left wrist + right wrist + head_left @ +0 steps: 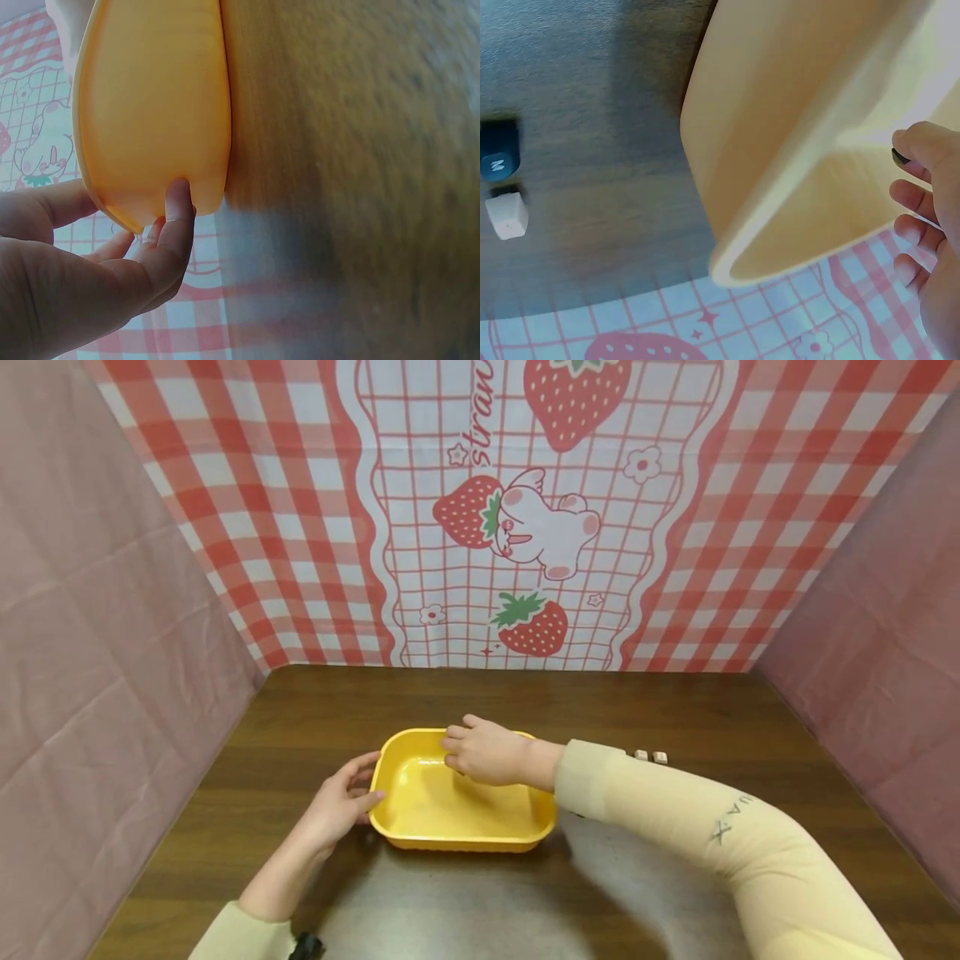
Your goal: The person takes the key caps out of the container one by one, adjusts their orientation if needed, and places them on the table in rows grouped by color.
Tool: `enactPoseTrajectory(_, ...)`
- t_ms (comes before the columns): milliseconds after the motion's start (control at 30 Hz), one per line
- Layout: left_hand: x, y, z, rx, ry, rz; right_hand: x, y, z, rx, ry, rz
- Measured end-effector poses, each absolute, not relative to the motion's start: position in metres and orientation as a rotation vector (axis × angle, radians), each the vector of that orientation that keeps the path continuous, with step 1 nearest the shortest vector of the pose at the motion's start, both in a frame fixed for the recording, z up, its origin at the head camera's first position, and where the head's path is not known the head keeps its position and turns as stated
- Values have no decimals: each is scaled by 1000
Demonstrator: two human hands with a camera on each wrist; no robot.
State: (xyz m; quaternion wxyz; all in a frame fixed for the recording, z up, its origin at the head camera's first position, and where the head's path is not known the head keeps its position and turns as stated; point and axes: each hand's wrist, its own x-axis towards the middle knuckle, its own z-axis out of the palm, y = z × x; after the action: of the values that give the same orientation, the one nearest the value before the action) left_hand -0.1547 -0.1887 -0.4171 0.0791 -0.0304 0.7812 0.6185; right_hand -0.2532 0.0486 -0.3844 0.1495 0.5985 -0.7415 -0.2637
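Note:
A yellow plastic basin (465,843), rectangular with rounded corners, stands on the wooden table. My left hand (341,802) grips its left end, thumb over the rim and fingers against the outer wall; the left wrist view shows fingertips (178,191) on that wall. Reaching in from the right, my right hand (487,752) is over the basin's far half. In the right wrist view its thumb and index finger pinch a small dark piece (900,156), mostly hidden by the fingers. Right of the basin lie a dark keycap (499,163) with a letter and a white keycap (508,216).
Two pale keycaps (650,757) show just beyond the right sleeve (675,802), which covers part of the table (300,702). A red checked cloth with strawberries (532,627) hangs at the back edge, and pink cloth (127,652) closes off both sides.

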Motion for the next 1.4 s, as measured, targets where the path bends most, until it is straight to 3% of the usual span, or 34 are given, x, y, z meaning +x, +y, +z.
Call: enactPoseTrajectory(1400, -153, -188, -415, -105, 2325, 1839, -243, 184, -306, 1387, -2313, -341)
